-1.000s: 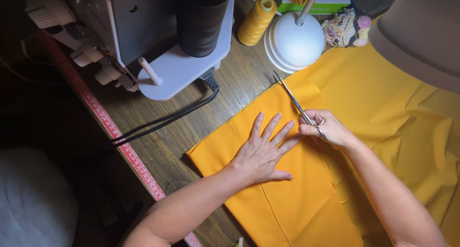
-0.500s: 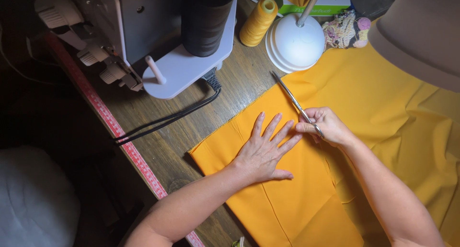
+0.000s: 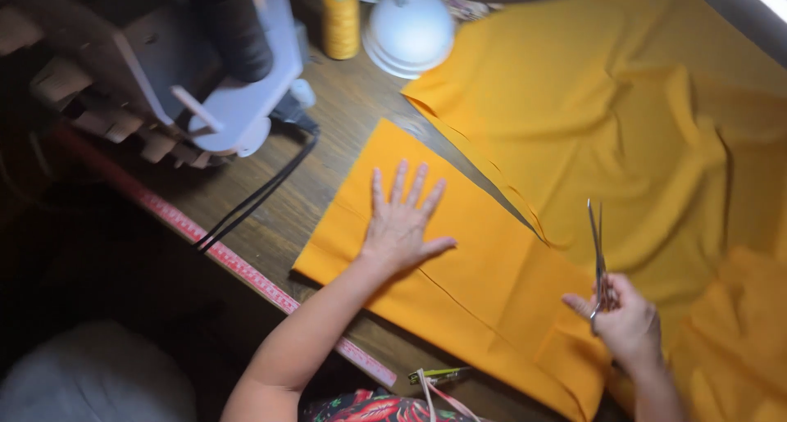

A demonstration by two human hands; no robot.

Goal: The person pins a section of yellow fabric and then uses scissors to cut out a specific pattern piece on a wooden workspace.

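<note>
- Bare worktop (image 3: 328, 201) is left open between the sewing machine (image 3: 156, 61) and the folded orange cloth (image 3: 459, 258), crossed only by black cables (image 3: 262, 194).
- The far edge is blocked by a yellow thread cone (image 3: 339, 19) and a white lamp base (image 3: 408, 34).
- The right side is covered by loose cloth (image 3: 639, 135).

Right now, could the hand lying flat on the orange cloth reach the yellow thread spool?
Probably yes. The left hand rests flat on the orange cloth, and the yellow thread spool stands ahead of it across bare wooden table. Nothing blocks that path, though the arm would have to stretch.
</note>
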